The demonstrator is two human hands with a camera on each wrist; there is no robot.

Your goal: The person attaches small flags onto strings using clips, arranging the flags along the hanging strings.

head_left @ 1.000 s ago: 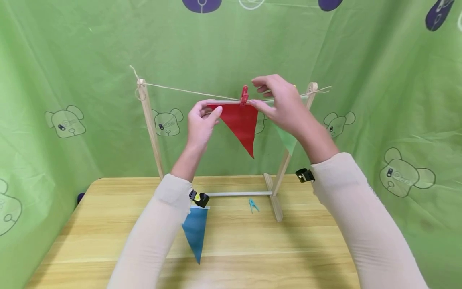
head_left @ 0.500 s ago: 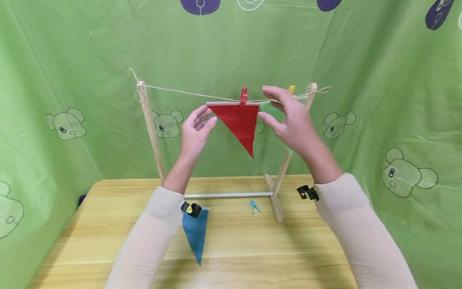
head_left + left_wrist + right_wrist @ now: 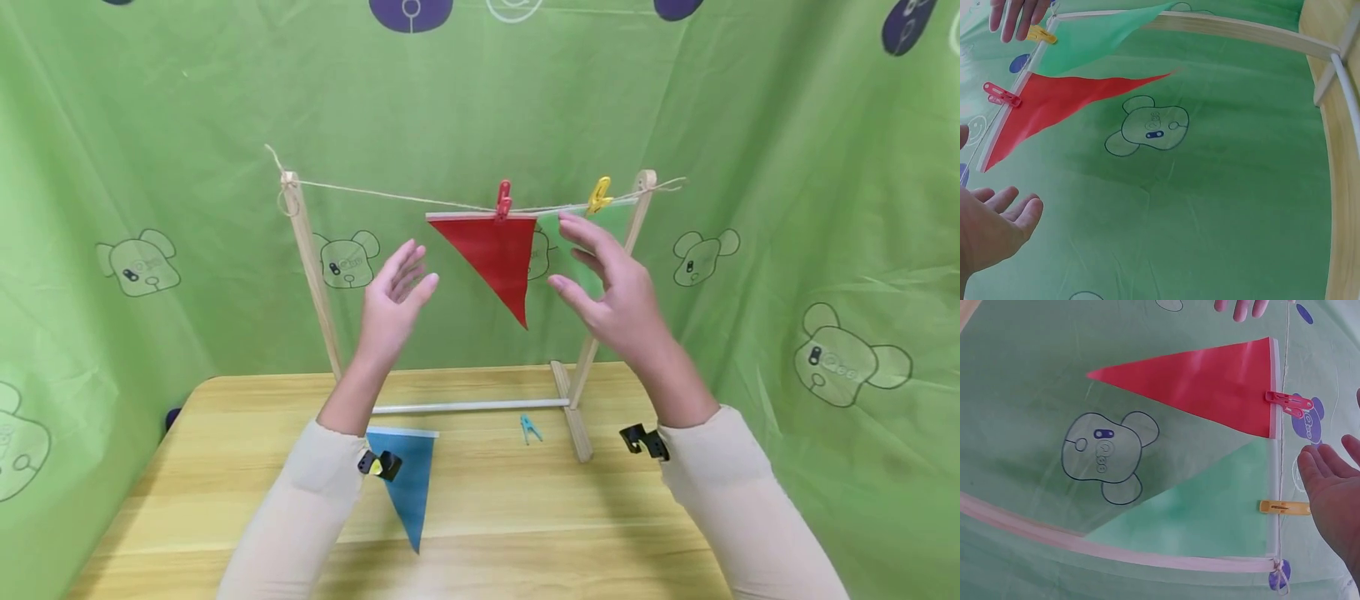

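A red triangular flag point(image 3: 498, 258) hangs from the string point(image 3: 397, 197), pinned by a red clothespin point(image 3: 503, 200). To its right hangs a light green flag point(image 3: 1222, 500) under a yellow clothespin point(image 3: 599, 196), partly behind my right hand point(image 3: 618, 287) in the head view. That hand holds nothing; its fingers and thumb are apart, just right of the red flag. My left hand point(image 3: 393, 296) is also free of anything, fingers spread, a little below and left of the red flag's left corner. Both hands show in the left wrist view as well.
Two wooden posts point(image 3: 313, 275) carry the string, joined low down by a white bar point(image 3: 480, 406). On the wooden table point(image 3: 525, 517) lie a blue triangular flag point(image 3: 412, 492), partly covered by my left wrist, and a light blue clothespin point(image 3: 530, 428). Green curtain surrounds it.
My left hand has let go of the red flag's corner and moved down and left. The right hand has drawn away from the red clothespin, rightward and down. The red flag hangs by itself.
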